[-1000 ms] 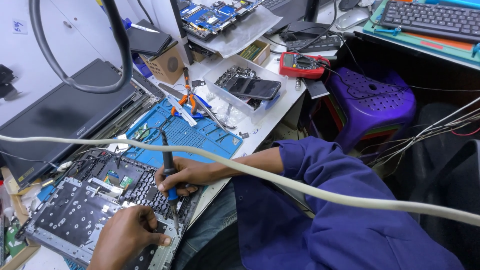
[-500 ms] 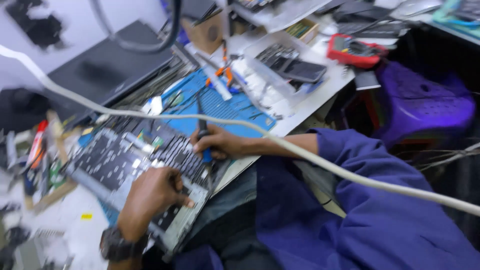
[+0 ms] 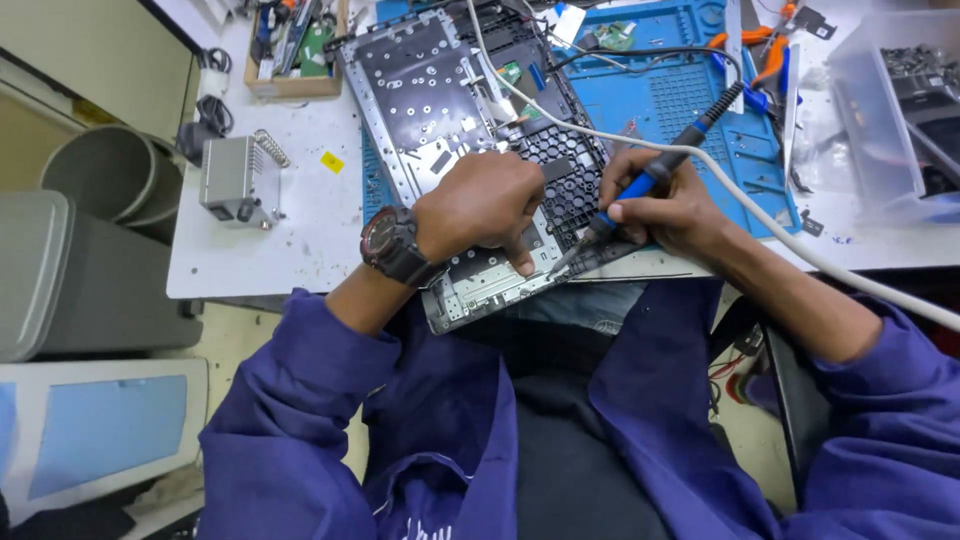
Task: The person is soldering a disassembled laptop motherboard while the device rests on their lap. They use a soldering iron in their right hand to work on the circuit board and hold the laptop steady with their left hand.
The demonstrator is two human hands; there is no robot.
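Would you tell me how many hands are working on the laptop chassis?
2. The left hand presses on the laptop chassis near its front edge; the right hand holds the soldering iron, tip at the chassis.

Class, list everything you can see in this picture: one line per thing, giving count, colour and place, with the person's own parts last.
laptop chassis: one, black and silver, centre of table, near edge overhanging
soldering iron: one, blue and black, in right hand, tip at chassis near edge
work mat: one, blue, under and right of chassis
white cable: one, crossing from top to right edge
metal box: one, grey, left on table, coil stand on top
wooden tray: one, brown, top left, holding tools
pliers: one, orange handles, top right
clear plastic box: one, far right
table: one, white
wristwatch: one, black, left wrist
left hand: pressing on chassis
right hand: gripping iron
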